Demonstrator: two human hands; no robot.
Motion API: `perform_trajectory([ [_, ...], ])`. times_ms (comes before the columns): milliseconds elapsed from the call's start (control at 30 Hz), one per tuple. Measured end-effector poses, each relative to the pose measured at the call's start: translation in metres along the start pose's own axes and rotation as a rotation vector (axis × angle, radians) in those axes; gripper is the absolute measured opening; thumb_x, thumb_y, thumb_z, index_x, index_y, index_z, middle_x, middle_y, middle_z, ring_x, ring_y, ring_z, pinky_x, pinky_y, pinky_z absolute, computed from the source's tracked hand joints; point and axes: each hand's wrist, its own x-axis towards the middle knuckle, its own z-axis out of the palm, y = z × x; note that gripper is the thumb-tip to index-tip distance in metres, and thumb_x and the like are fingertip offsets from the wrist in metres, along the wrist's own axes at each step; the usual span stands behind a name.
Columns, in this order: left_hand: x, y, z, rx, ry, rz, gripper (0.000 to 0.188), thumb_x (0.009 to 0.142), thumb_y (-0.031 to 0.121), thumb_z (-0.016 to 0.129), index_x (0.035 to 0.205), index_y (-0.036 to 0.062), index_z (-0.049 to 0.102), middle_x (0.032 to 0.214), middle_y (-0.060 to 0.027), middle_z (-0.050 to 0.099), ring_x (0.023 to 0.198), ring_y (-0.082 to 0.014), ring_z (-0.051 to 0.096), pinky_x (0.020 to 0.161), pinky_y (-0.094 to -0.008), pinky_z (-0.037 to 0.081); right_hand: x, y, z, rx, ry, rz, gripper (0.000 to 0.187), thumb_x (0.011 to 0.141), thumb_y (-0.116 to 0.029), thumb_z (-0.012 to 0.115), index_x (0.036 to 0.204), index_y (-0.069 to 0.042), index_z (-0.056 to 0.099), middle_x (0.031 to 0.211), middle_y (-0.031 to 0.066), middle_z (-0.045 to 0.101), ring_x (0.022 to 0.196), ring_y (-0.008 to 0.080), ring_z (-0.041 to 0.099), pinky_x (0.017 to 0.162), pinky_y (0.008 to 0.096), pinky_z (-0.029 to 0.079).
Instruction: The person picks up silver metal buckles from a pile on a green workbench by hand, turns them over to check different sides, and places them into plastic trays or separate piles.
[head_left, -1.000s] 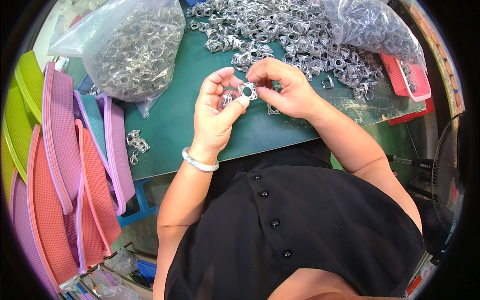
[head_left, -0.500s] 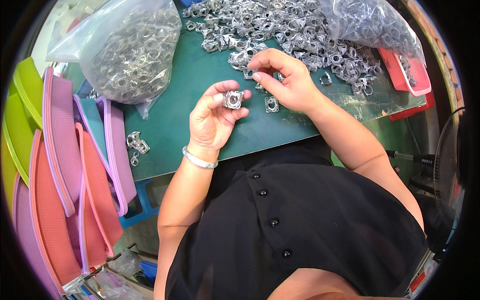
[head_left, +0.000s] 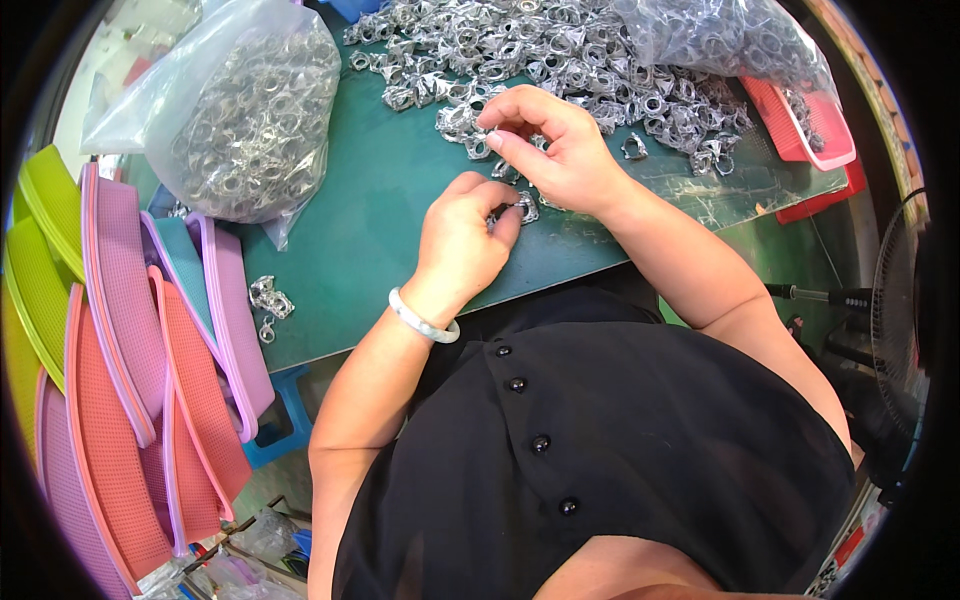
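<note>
My left hand is turned back-up over the green table, its thumb and fingers closed round a silvery metal ring, mostly hidden. Touching or just beside those fingertips is another openwork metal ring. My right hand hovers at the near edge of a heap of similar metal rings. Its thumb and forefinger are pinched together, and what lies between them cannot be made out. A few ring pieces show partly beneath that hand.
A clear bag of rings stands far left; another bag rests by a pink basket at right. Stacked coloured baskets line the left side. Loose pieces lie near the table's left edge. A black fan is at right.
My left hand has turned from palm-up, showing a ring, to palm-down, and moved right toward the table. The right hand stays pinched by the heap. The whole view has shifted slightly.
</note>
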Motion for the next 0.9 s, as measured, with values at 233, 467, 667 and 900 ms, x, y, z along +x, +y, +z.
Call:
perform_trajectory([
  [233,0.004,-0.010,-0.027,-1.122,-0.029,-0.669,0.011,0.083,0.008,0.052,0.090,0.0002,0.054,0.078,-0.0081,0.058,0.061,-0.0129,0.052,0.049,-0.0217,0.039,-0.001,0.004,0.002,0.112,-0.031,-0.002,0.024,0.080,0.007,0.048,0.101,-0.001,0.056,0.095,0.0044,0.056,0.079,0.0098,0.052,0.068,0.0222,0.043],
  [467,0.002,-0.028,-0.038,-1.762,-0.222,-0.778,0.020,0.085,0.018,0.044,0.091,0.0017,0.052,0.075,-0.0115,0.053,0.059,-0.0153,0.046,0.044,-0.0201,0.036,-0.002,-0.009,0.003,0.094,-0.333,-0.099,0.049,0.070,0.009,0.052,0.117,-0.005,0.051,0.106,0.0063,0.054,0.084,0.0137,0.053,0.069,0.0260,0.045],
  [667,0.000,-0.036,-0.035,-1.748,-0.350,-0.756,0.022,0.086,0.022,0.043,0.091,0.0028,0.052,0.075,-0.0110,0.053,0.059,-0.0151,0.046,0.043,-0.0204,0.035,-0.003,-0.003,0.004,0.071,-0.330,-0.129,0.046,0.072,0.004,0.061,0.116,-0.005,0.053,0.093,0.0045,0.057,0.079,0.0126,0.054,0.068,0.0257,0.045],
  [900,-0.003,-0.032,-0.031,-1.745,-0.177,-0.678,0.017,0.088,0.019,0.046,0.096,0.0053,0.052,0.078,-0.0080,0.054,0.064,-0.0143,0.049,0.047,-0.0205,0.038,-0.003,-0.006,0.006,0.102,-0.287,-0.006,0.043,0.073,0.002,0.063,0.114,-0.004,0.054,0.092,0.0040,0.058,0.076,0.0109,0.055,0.066,0.0246,0.045],
])
